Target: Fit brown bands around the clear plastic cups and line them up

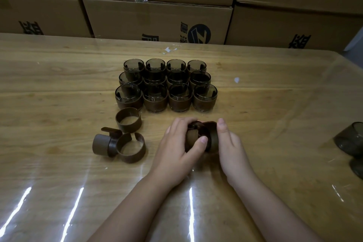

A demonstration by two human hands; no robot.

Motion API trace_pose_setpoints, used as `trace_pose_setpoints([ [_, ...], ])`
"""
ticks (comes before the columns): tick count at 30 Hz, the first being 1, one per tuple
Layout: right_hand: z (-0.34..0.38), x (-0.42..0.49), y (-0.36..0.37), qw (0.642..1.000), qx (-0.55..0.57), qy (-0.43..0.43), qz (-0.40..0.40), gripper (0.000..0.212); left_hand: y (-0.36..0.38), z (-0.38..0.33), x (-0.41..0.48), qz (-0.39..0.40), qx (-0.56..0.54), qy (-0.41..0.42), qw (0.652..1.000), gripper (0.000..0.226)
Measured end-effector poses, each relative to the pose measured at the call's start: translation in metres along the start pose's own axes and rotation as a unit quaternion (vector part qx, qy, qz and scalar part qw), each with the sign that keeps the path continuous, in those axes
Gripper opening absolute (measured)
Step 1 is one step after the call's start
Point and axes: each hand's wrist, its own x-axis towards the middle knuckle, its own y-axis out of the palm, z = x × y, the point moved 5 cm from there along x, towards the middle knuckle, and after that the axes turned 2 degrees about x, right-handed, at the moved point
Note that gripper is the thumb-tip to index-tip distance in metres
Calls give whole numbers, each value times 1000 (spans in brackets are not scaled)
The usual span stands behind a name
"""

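**Item in hand.** One brown band (211, 132) is held just above the tabletop (275, 94), near its middle and a little toward the near edge. The left hand (176, 149) wraps it from the left, fingers curled over the top and thumb (203, 140) pressed on the front. The right hand (230, 143) clasps its right side, index finger (221, 124) laid over the upper rim. The hands hide whether a cup already sits inside; I cannot tell.

**Surroundings.** Twelve banded cups (157, 102) stand toward the far edge from the hands, in three rows of four, touching or nearly so. Loose bands (131, 157) lie in a cluster to the left of the hands, some overlapping. Bare cups (350, 139) stand at the right edge, partly out of frame. Cardboard boxes (157, 17) are stacked beyond the far edge.

**Risks, as judged.**
- The band looks split and springy; uneven pressure from the two hands could seat it crooked or let it snap off.
- The front row is near the knuckles; a careless forward reach could knock cups and break the alignment.
- The tabletop appears glossy, so a cup set down hard may slide out of line.
- The overlapped loose bands may drag one another when picked.
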Motion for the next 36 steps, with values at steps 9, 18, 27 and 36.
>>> trace_pose_setpoints([
  [9,-6,5,-3,997,-61,16,-40,50,-1,-3,-1,-6,34,-21,999,72],
  [18,-5,5,-2,996,-78,6,-54,63,-4,-12,-2,-9,52,-3,999,72],
  [27,-8,4,-1,996,-61,-4,-57,40,-1,-16,-4,-5,73,25,997,64],
  [36,-4,-2,0,997,-51,-52,-39,22,-4,12,0,-36,-103,-148,983,87],
])
